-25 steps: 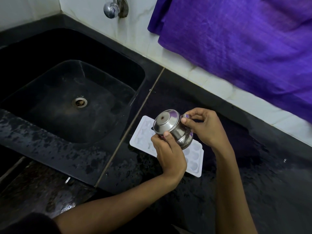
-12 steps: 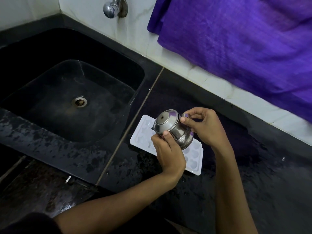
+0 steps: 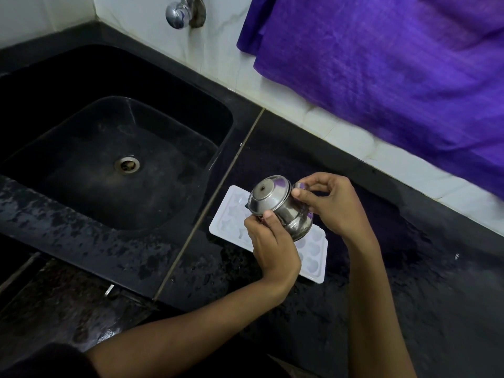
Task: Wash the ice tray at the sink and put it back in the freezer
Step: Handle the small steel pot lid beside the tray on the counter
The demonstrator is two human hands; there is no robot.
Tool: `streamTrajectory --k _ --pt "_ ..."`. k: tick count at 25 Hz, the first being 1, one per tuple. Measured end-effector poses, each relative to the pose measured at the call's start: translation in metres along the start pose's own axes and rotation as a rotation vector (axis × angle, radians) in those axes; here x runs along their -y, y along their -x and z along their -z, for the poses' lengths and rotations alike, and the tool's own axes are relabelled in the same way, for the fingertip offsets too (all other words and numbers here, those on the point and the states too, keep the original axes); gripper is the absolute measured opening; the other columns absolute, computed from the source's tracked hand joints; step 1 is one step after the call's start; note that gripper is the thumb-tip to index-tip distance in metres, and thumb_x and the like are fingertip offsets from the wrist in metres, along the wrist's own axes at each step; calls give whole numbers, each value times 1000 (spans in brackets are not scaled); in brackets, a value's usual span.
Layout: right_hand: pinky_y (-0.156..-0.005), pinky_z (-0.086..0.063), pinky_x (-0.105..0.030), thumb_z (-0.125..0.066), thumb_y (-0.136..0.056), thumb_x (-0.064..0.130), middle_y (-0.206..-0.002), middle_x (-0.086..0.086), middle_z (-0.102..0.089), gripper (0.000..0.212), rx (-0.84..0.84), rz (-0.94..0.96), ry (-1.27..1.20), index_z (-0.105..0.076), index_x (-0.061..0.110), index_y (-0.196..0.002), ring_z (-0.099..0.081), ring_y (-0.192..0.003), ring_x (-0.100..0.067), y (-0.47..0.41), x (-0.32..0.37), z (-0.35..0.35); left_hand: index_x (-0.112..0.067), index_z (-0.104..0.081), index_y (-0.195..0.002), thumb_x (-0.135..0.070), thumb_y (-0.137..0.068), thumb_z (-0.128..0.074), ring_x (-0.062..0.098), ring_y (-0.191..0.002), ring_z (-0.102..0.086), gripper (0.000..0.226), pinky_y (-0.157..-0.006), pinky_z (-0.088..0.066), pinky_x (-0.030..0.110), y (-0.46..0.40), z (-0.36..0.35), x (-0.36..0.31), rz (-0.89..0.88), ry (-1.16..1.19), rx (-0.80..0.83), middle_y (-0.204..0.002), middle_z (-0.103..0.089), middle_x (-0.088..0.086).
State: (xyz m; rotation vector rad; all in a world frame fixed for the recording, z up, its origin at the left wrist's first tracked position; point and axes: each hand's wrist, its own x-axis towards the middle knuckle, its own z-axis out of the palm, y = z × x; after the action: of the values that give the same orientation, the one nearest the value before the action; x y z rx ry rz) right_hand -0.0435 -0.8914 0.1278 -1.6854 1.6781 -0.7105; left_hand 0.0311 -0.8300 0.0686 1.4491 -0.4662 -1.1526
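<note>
A white ice tray point(image 3: 231, 222) lies flat on the wet black counter just right of the sink. Over its middle both hands hold a small steel pot point(image 3: 275, 205), tilted with its lidded top toward the sink. My left hand point(image 3: 272, 246) grips the pot from below, thumb on its near side. My right hand point(image 3: 330, 205) pinches the pot's far rim with thumb and fingers. The hands and pot hide the tray's middle; its shaped cells show at both ends.
The black sink point(image 3: 223, 148) with its drain point(image 3: 126, 165) lies to the left, with a chrome tap point(image 3: 180, 12) on the tiled wall above. A purple cloth point(image 3: 395, 72) hangs over the wall at the right. The black counter point(image 3: 436, 296) stretches right.
None beyond a slight shift of the view; both hands keep the steel pot tilted over the tray in the same place.
</note>
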Motion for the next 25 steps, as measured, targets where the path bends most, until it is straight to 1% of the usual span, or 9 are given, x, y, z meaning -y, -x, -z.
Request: streamTrajectory --k 4,7,10,11,13,15,17,21,25 --pt "-75 -54 -33 -74 -80 19 -86 5 -72 6 -3 -7 -67 -71 16 -84 -67 -86 -12 3 -2 1 -19 -35 -101 -33 -98 -30 15 -97 -53 15 -80 -43 29 1 1 0 -54 3 -2 -110 -53 2" --pt "-68 -54 -26 -73 -80 15 -87 1 -72 7 -17 2 -144 -70 12 -86 -68 -79 -9 9 -1 4 -19 -35 -105 -33 -98 -32 11 -99 -51 16 -79 -42 23 4 2 -1 -121 5 -8 -109 -51 -5" --pt "-68 -56 -25 -73 -79 11 -86 1 -73 7 4 17 -142 -70 11 -85 -69 -77 -9 14 1 5 -20 -34 -107 -40 -97 -28 13 -102 -52 23 -83 -45 29 11 2 3 -131 18 -19 -111 -50 -4" --pt "-70 -56 -27 -74 -79 10 -86 1 -73 7 16 11 -132 -71 10 -85 -69 -77 -11 15 2 5 -20 -34 -108 -41 -96 -27 14 -103 -53 25 -84 -46 31 13 2 6 -127 21 -27 -112 -50 -2" --pt "-73 -58 -34 -75 -77 9 -86 1 -73 8 37 -12 -108 -71 11 -84 -71 -76 -12 16 3 3 -19 -32 -108 -38 -97 -27 17 -105 -52 22 -86 -46 32 17 3 8 -90 22 -36 -115 -49 0" --pt "-78 -58 -40 -77 -76 11 -85 1 -73 9 53 -20 -75 -71 14 -82 -71 -77 -13 16 3 1 -18 -31 -108 -31 -99 -28 17 -106 -50 16 -85 -43 28 19 4 8 -39 26 -43 -119 -47 2" --pt "-81 -57 -44 -78 -75 13 -84 2 -73 9 56 -13 -46 -71 18 -79 -70 -80 -13 16 2 -2 -15 -33 -108 -28 -99 -28 16 -102 -48 17 -81 -38 24 18 5 7 -5 31 -52 -119 -46 4" --pt "-85 -55 -45 -78 -74 15 -82 4 -72 10 61 3 -3 -71 22 -77 -69 -84 -10 15 4 -6 -7 -36 -114 -28 -99 -28 16 -100 -47 27 -81 -36 26 16 4 9 29 46 -82 -122 -47 7" --pt "-87 -54 -40 -78 -74 17 -84 7 -71 11 72 10 63 -71 24 -79 -66 -88 -5 15 7 -9 -6 -36 -117 -27 -99 -28 14 -99 -44 29 -81 -33 24 17 4 8 64 57 -107 -123 -46 6"
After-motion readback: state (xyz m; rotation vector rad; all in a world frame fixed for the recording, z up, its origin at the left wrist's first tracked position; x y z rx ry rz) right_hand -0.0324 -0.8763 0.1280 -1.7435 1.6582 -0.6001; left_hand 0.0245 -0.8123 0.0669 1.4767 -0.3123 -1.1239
